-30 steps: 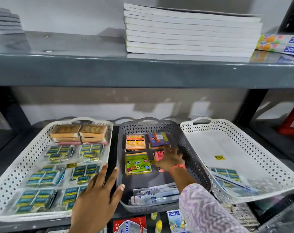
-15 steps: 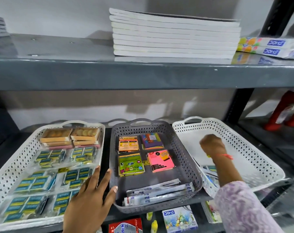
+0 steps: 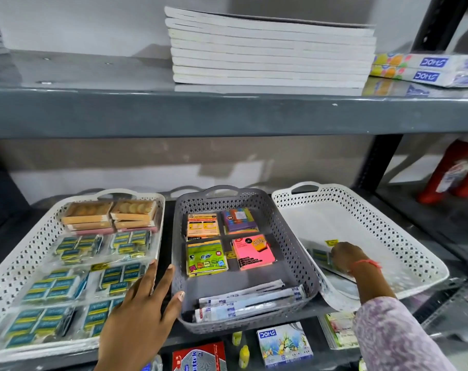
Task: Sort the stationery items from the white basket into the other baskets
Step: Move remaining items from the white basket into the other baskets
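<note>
The white basket [image 3: 393, 220] on the right holds a clear pack of erasers [image 3: 319, 255] and a yellow tag [image 3: 331, 242]. My right hand [image 3: 344, 257] reaches down into it with fingers curled on that pack. The grey basket [image 3: 289, 236] in the middle holds a pink sticky-note pad [image 3: 251, 253], green pad [image 3: 206, 257], orange pad [image 3: 202, 226], purple pad [image 3: 238, 220] and pen packs [image 3: 249, 298]. Several eraser packs [image 3: 53, 287] fill the left white basket [image 3: 18, 255]. My left hand [image 3: 141, 311] rests spread between the left and grey baskets, thumb at the grey rim.
The grey shelf above carries a stack of notebooks [image 3: 270, 49] and DOMS boxes [image 3: 428, 68]. A dark upright post [image 3: 374, 162] stands behind the right basket, red bottles [image 3: 457, 172] beyond it. Below the baskets lie a DOMS box [image 3: 283, 344] and a red pack [image 3: 198, 357].
My right hand left the pink pad in the grey basket, crossed to the right white basket and came down onto the eraser pack. My left hand stayed put.
</note>
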